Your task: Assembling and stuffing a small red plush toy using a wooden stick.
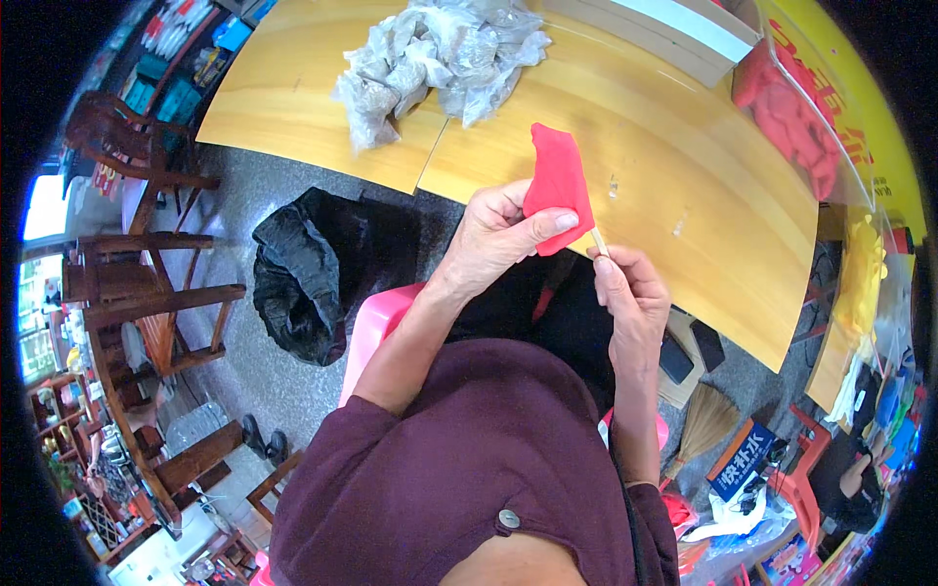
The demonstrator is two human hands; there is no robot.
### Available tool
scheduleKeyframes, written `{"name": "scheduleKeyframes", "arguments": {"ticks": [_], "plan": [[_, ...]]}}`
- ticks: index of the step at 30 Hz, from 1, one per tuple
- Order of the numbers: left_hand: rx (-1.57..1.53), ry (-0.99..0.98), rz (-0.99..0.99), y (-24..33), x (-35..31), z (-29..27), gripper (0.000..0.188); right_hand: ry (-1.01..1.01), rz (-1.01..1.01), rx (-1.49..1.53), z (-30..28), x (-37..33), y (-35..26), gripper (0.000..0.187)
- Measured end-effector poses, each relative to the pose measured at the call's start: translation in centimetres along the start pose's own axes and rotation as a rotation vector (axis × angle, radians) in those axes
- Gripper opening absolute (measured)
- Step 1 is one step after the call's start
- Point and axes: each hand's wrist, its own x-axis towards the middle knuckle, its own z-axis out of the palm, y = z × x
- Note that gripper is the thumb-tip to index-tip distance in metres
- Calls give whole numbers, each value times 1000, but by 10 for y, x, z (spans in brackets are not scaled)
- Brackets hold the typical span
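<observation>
My left hand (498,234) pinches a small red piece of soft material (557,186) between thumb and fingers, just in front of the wooden table's edge. My right hand (630,293) is closed around a thin pale stick (598,240) whose upper end runs under the red piece. Both hands are held close together above my lap. My forearms come up from purple sleeves at the bottom of the picture.
The wooden table (674,186) carries a heap of clear plastic bags (440,59) and a transparent bin of red pieces (791,107). A black bag (298,273) lies on the floor to the left, beside a pink stool (376,327). Wooden chairs (137,283) stand farther left; a broom (703,420) lies at right.
</observation>
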Motion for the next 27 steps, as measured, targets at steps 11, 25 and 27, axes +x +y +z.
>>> {"name": "scheduleKeyframes", "arguments": {"ticks": [11, 25, 27], "plan": [[97, -34, -95, -3, 3, -8, 18, -121, 319, 207, -2, -8, -6, 21], [-56, 136, 298, 6, 21, -6, 18, 75, -96, -280, 1, -8, -4, 12], [-77, 147, 314, 4, 20, -4, 16, 107, -144, -325, 3, -8, -4, 11]]}}
